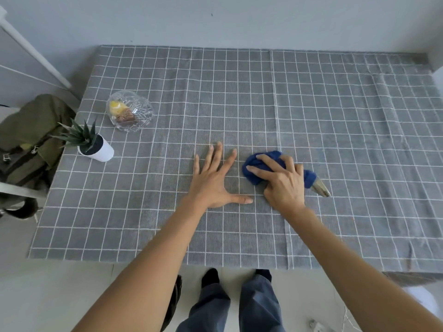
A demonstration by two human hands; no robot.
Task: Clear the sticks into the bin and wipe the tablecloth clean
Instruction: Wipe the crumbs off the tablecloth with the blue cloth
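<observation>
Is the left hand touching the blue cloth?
Apart. In the head view the left hand lies flat on the tablecloth, and bare checked fabric shows between its thumb and the blue cloth.

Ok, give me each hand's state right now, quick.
Left hand: open, fingers spread, palm flat on the tablecloth.
Right hand: gripping the bunched blue cloth against the tablecloth.

Tablecloth: we read nothing here, only a white grid of lines on grey, no letters or numbers.
White plant pot: far left, plain side, no label we can make out.
Glass dish: cut pattern only, no brand.
Blue cloth: no tag or print showing.
Green bag: left of the table, no readable logo.
</observation>
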